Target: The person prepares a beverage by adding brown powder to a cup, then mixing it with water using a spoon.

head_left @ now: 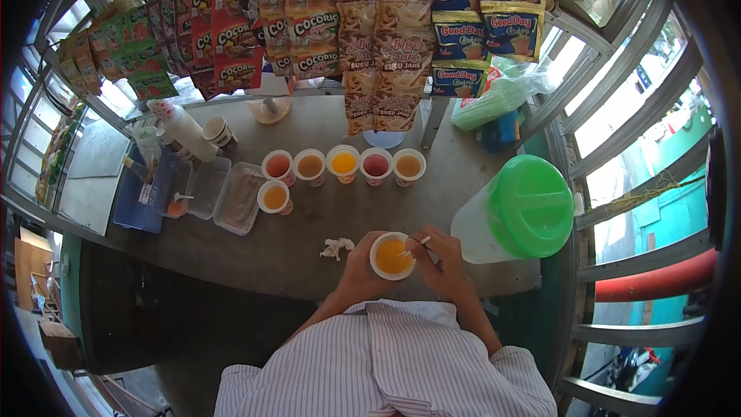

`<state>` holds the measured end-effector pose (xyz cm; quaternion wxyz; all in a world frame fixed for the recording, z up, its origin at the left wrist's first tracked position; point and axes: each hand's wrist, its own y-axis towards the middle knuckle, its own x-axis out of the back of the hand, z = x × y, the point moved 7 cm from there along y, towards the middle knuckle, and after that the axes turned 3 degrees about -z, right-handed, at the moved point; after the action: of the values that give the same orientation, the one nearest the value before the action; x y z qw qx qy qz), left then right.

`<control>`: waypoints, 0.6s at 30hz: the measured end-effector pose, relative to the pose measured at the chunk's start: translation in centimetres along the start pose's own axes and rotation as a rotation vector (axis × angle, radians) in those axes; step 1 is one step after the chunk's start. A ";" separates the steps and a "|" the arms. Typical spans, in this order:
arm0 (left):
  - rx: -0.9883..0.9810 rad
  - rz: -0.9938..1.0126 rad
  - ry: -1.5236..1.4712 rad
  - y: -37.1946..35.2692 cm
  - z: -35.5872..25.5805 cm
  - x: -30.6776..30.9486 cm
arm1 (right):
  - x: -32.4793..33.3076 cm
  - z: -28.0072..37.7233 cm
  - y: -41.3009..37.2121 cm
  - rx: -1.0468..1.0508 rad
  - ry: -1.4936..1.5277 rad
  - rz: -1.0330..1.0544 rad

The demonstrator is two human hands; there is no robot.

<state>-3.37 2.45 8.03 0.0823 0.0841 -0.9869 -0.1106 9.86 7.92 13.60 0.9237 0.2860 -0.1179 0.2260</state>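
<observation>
My left hand (360,272) is wrapped round the side of a paper cup (375,269) of yellow-orange drink, close to my body at the table's front edge. Between the closed fingers of my right hand (441,264) is a thin white stirrer (424,241). Its lower end dips into the drink, so I cannot see its tip. A crumpled white tissue (336,247) lies just left of the cup. Farther back stand several filled cups in a row, among them a bright yellow one (343,164) and a dark red one (376,166); another orange one (274,198) stands in front.
A large clear container with a green lid (532,205) stands at the right. Drink sachets (386,38) hang in strips across the back. At the left are a tub of brown powder (241,201), a blue bin (139,205) and stacked paper cups (185,131). Metal bars (641,262) enclose the right.
</observation>
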 end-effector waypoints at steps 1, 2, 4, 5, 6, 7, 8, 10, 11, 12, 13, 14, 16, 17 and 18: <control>0.019 -0.005 -0.003 -0.1 0.0 -0.1 | 0.0 -0.3 -0.1 -0.031 0.042 0.009; 0.038 -0.011 -0.006 -0.2 0.1 -0.1 | 0.2 -0.3 -0.1 -0.031 0.041 0.010; 0.026 -0.014 -0.009 -0.2 0.2 -0.1 | 0.0 -0.9 -0.2 -0.169 0.104 0.091; 0.014 -0.016 -0.011 -0.2 0.3 0.0 | 0.0 -0.6 -0.1 -0.169 0.105 0.092; 0.015 -0.016 -0.011 -0.2 0.3 0.0 | -0.1 -0.4 0.1 -0.196 0.164 0.127; 0.011 -0.018 -0.022 -0.2 0.4 -0.1 | -0.4 -0.2 0.2 -0.225 0.221 0.161; 0.007 -0.018 -0.033 -0.2 0.4 -0.1 | -0.3 -0.1 0.5 -0.226 0.221 0.159; 0.006 -0.023 -0.019 -0.1 0.4 -0.1 | -0.5 0.3 0.9 -0.199 0.165 0.204; 0.005 -0.030 -0.003 -0.1 0.4 0.0 | -0.7 0.3 1.0 -0.198 0.165 0.203; 0.004 -0.029 -0.003 -0.1 0.4 0.1 | -0.7 0.5 1.2 -0.143 0.128 0.175; 0.018 -0.038 0.016 -0.1 0.6 0.4 | -0.6 0.8 1.4 -0.086 0.092 0.148; 0.033 -0.047 0.034 -0.1 0.7 0.6 | -0.8 0.8 1.6 -0.085 0.092 0.149; 0.051 -0.063 0.006 0.0 0.8 0.8 | -0.7 2.1 1.9 0.072 -0.047 0.125; 0.068 -0.076 -0.022 0.0 1.0 0.9 | -0.8 2.2 1.9 0.072 -0.048 0.126; 0.068 -0.077 -0.022 0.1 1.0 1.0 | -0.9 2.4 1.9 0.078 -0.086 0.135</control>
<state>-4.56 2.52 7.27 0.0641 0.1236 -0.9869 -0.0810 7.95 7.62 16.11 0.8886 0.3228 -0.1674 0.2795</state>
